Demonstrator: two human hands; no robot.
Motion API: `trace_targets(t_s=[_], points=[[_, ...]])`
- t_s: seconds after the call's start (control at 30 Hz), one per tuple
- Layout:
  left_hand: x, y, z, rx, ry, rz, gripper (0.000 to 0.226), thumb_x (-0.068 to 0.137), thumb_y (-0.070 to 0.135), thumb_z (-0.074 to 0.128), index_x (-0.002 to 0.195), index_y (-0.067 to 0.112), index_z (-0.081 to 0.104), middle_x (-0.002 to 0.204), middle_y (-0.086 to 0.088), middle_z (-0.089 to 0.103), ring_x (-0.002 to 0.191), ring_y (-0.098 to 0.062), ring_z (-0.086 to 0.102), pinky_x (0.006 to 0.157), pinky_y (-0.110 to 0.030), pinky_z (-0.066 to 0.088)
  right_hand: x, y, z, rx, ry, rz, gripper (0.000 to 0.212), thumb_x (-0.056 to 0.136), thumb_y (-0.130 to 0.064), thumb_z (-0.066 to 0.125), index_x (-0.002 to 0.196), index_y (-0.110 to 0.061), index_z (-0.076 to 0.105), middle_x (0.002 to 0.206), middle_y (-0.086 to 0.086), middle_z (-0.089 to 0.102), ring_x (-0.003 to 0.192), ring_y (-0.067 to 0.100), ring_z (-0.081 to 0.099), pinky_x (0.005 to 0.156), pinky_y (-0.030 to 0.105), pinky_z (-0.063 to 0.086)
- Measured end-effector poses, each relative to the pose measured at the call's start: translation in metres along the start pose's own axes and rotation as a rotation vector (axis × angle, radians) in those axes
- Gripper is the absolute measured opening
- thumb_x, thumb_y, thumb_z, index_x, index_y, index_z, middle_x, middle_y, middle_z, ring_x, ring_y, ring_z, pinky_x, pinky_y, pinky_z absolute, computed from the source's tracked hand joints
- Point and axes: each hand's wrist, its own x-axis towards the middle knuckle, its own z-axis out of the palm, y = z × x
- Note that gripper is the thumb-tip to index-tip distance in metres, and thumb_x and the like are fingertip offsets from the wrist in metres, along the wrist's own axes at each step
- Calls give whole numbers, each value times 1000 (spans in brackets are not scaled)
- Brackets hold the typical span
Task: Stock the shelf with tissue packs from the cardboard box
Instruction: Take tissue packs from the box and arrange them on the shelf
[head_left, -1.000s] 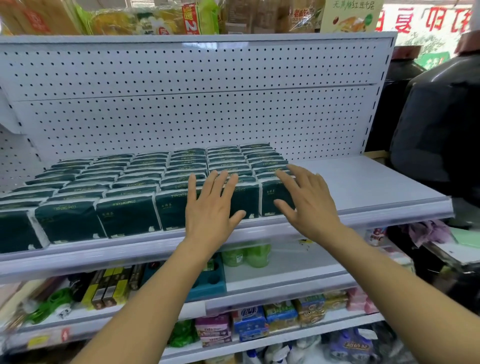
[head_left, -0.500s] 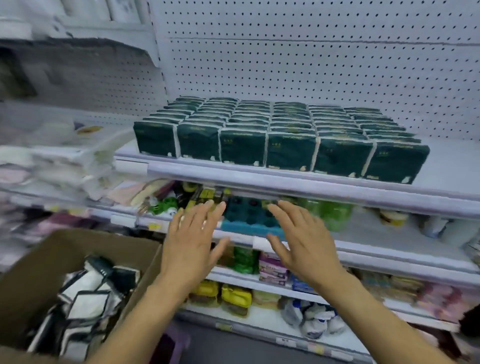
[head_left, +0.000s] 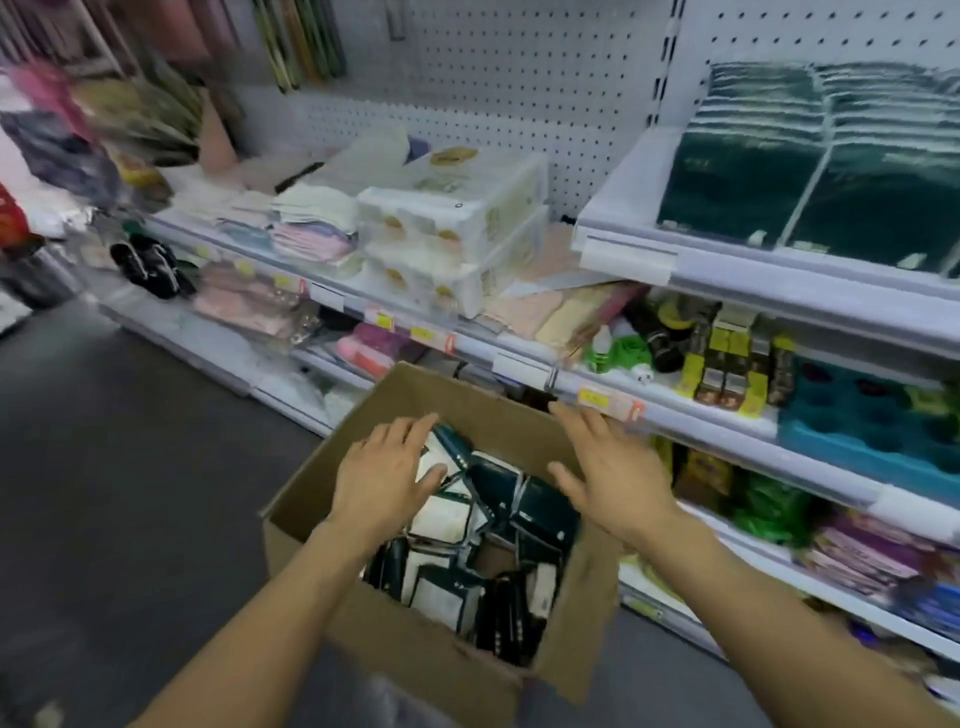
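Head view: flat hands over cardboard box

open cardboard box of jumbled dark-green tissue packs, stocked shelf upper right

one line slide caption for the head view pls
Both open hands, left and right, reach over a cardboard box of loose tissue packs.

Both hands reach over an open cardboard box on the dark floor. The left hand and right hand are spread flat, fingers straight, above a loose jumble of dark green and white tissue packs. On the shelf at upper right, matching packs stand in rows.
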Motion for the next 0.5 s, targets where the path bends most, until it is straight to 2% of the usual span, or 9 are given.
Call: trace_targets(t_s=[0.13,0.37,0.43,0.5], points=[[30,-53,47,-9,-210,-23,61,96,48,49,149,27,30,134,0,50,123,-23,49,89,-37,49,46,-33,52,34,-184,44,63,99,-41,45,153,-28,15,142,-1,37,127,23,45,83,38,48],[73,-98,155,-54,-672,25,47,94,32,58,138,19,46,138,-8,49,125,-29,48,100,-44,46,72,-57,170,147,-562,71,49,97,-34,51,142,-23,35,137,8,46,125,30,46,90,42,50],[81,-112,188,1,-772,90,38,94,25,54,132,26,52,136,-8,53,121,-29,53,99,-47,48,74,-62,201,197,-632,62,45,95,-40,53,134,-20,44,131,9,50,120,31,51,85,37,47],[83,-127,213,98,-857,147,42,93,25,51,133,38,50,142,-4,50,125,-27,52,102,-48,46,72,-70,228,245,-731,48,49,94,-46,54,135,-20,47,138,9,48,124,30,48,90,35,45]])
